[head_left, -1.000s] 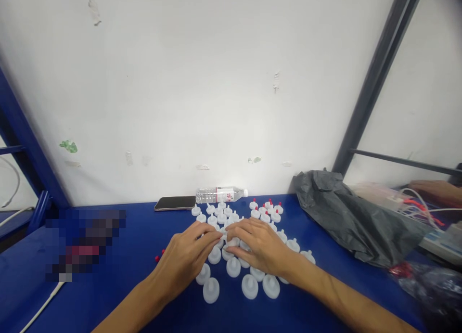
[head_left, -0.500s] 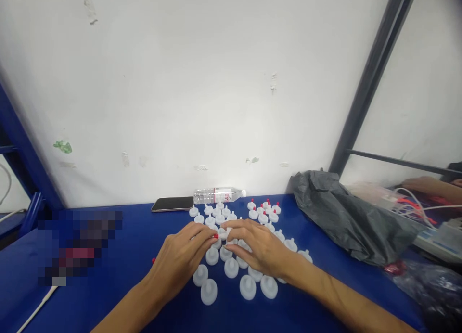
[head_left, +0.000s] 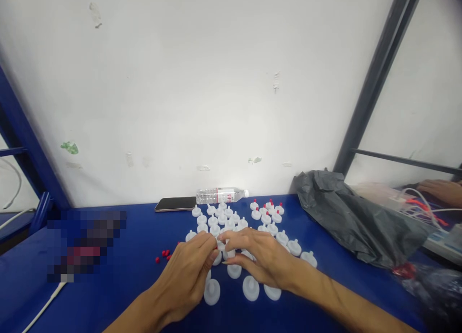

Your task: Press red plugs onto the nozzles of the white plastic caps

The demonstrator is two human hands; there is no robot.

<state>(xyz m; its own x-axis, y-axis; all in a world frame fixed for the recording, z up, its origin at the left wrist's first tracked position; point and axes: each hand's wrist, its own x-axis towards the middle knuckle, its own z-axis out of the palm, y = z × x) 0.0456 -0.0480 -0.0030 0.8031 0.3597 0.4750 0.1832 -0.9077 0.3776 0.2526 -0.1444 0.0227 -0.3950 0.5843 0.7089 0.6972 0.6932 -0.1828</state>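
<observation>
My left hand (head_left: 195, 263) is closed in a pinch, and a bit of a small red cap (head_left: 216, 248) shows at its fingertips. Facing it, my right hand (head_left: 262, 253) curls its thumb and fingers around a white nozzle cap (head_left: 230, 252). The two sets of fingertips nearly meet, so whether the red cap touches the nozzle is hidden. Around and under my hands stand many white nozzle caps (head_left: 250, 288), spouts mostly up. Loose red caps (head_left: 165, 253) lie left of my left hand. At the back right, several nozzle caps with red tips (head_left: 266, 218) are grouped.
A phone (head_left: 175, 204) and a clear plastic bottle (head_left: 216, 196) lie along the wall on the blue table (head_left: 137, 236). To the right are a dark plastic bag (head_left: 361, 222) and cables. A white cable (head_left: 43, 308) runs at left; the area above it is pixelated.
Both hands have come slightly lower in the view and closer together, still holding the red cap and the white nozzle cap. More loose red caps show at the left. The camera has shifted a little.
</observation>
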